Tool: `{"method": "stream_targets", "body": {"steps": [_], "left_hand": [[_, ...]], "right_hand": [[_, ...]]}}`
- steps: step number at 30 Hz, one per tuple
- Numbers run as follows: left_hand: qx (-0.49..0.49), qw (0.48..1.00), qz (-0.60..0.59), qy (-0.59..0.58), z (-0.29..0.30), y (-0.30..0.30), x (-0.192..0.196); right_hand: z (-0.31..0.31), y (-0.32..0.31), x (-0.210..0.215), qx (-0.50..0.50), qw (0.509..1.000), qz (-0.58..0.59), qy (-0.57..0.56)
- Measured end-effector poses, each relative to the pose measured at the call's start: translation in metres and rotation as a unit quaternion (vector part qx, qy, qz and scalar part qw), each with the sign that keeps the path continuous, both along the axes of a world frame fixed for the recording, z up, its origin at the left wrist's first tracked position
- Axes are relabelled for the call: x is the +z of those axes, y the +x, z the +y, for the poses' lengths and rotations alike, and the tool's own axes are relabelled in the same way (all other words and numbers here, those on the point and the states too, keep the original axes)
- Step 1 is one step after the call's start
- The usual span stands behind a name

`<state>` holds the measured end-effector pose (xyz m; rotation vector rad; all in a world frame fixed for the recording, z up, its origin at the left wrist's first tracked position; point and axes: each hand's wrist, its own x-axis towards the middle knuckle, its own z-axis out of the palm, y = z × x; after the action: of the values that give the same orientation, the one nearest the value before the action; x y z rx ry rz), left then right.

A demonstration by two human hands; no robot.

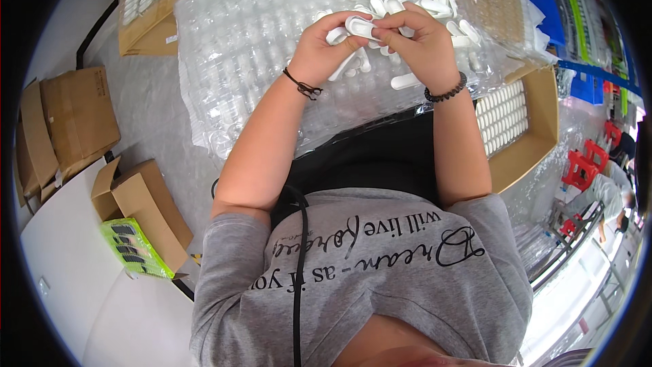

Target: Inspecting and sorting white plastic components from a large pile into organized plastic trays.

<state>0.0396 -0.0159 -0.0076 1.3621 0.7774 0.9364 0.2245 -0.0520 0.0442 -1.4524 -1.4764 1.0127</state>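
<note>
Clear bubble wrap (238, 54) spreads in front of the person (380, 292); near its right side stands an open cardboard box (543, 122) holding rows of white parts (502, 115); loose white oval pieces (405, 81) lie scattered on the wrap; near them the left hand (322, 47) and right hand (428, 44) meet, fingers of both grasping one white piece (358, 26) between them.

Clr bubble wrap (238, 47) w/ loose wht oval pcs (435, 6) on top.
</note>
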Motion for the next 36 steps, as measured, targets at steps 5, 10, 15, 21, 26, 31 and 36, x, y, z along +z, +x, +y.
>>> {"method": "stream_targets", "body": {"steps": [5,10,15,21,26,31,36], "left_hand": [[-0.027,0.999,-0.012,-0.039,0.000,-0.003,-0.005],[-0.070,0.986,-0.052,-0.139,0.002,-0.005,-0.003],[-0.082,0.992,-0.034,-0.087,0.005,-0.003,-0.008],[-0.028,0.995,0.024,-0.093,0.001,-0.003,0.008],[0.047,0.998,0.034,-0.025,0.002,0.001,-0.004],[0.090,0.995,0.040,0.013,0.002,0.001,-0.003],[0.111,0.992,0.048,0.037,0.003,0.000,-0.002]], "right_hand": [[0.000,-0.005,-0.003,0.000,1.000,0.015,0.007],[0.002,-0.003,-0.009,0.016,0.997,0.065,-0.028],[0.002,0.001,-0.013,0.028,0.996,0.057,-0.066],[0.001,-0.003,-0.015,0.005,1.000,-0.008,0.002],[0.001,-0.007,-0.016,0.028,0.997,-0.056,0.034],[-0.001,-0.011,-0.018,0.020,0.994,-0.091,0.059],[-0.001,-0.012,-0.018,0.019,0.993,-0.102,0.065]]}}
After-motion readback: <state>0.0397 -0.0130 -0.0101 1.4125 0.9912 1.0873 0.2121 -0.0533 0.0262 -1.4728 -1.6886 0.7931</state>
